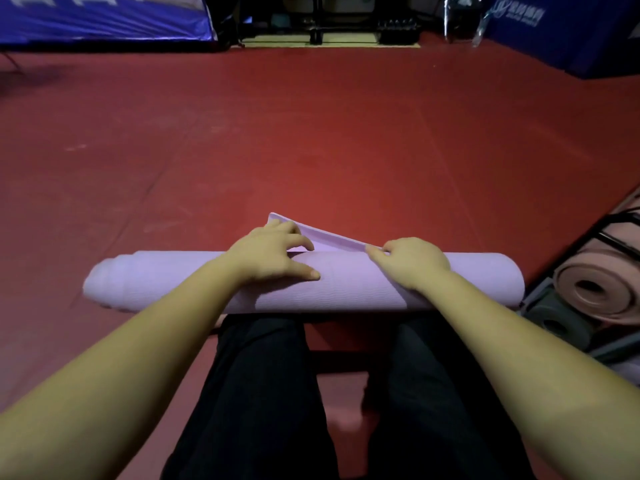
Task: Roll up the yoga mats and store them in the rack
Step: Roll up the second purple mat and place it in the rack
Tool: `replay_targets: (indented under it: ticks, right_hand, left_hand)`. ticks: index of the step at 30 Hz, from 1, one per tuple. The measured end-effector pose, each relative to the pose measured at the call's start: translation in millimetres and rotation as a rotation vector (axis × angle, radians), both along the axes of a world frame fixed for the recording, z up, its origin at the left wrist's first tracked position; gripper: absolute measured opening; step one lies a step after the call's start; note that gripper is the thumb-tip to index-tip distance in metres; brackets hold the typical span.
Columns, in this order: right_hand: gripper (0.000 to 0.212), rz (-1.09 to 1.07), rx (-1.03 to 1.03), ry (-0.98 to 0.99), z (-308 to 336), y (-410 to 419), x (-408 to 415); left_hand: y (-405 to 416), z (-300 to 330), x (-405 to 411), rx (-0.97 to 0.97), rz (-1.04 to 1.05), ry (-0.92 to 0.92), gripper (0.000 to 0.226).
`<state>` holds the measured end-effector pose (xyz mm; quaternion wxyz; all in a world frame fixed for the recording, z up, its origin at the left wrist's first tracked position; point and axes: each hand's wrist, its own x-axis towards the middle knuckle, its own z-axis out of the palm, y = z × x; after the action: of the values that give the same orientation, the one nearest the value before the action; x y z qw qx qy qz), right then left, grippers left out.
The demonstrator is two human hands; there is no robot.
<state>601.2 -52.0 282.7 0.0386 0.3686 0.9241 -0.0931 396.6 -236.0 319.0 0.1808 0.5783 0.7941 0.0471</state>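
Note:
A lilac yoga mat (346,289) lies rolled into a thick cylinder across the red floor, just beyond my knees. Its loose end flap (322,237) sticks up behind the roll, between my hands. My left hand (273,252) rests on top of the roll, fingers curled over the flap's left part. My right hand (412,263) pinches the flap's right corner against the roll. The rack (616,233) stands at the right edge, with a rolled pink mat (595,285) and a grey mat (554,320) in it.
Red floor matting (311,133) stretches ahead. Blue banners stand at the far left (104,19) and far right (561,32). Dark gym equipment (346,26) sits at the back centre. My legs in dark trousers (263,393) are below the roll.

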Motion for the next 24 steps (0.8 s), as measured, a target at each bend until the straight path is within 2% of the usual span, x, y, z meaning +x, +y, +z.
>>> replay_targets:
  ticks: [4, 7, 9, 13, 19, 24]
  right_hand:
    - [0.072, -0.001, -0.075, -0.052, 3, 7, -10]
    - [0.076, -0.011, -0.112, -0.094, 6, 9, -15]
    - [0.076, -0.028, -0.127, -0.105, 10, 7, -17]
    - [0.073, -0.058, -0.173, -0.112, 24, 4, -20]
    - [0.061, 0.007, -0.297, -0.258, 56, 0, -14]
    - [0.053, 0.017, -0.447, -0.333, 46, -2, -6]
  left_hand:
    - [-25, -30, 25, 0.19, -0.054, 0.43, 0.087]
    - [-34, -50, 39, 0.138, -0.065, 0.62, 0.116]
    - [-30, -44, 41, 0.067, -0.032, 0.631, 0.12]
    - [-25, -21, 39, 0.016, -0.045, 0.587, 0.11]
    - [-37, 9, 39, -0.002, -0.1, 0.403, 0.105]
    - [-37, 13, 42, -0.058, -0.126, 0.283, 0.095]
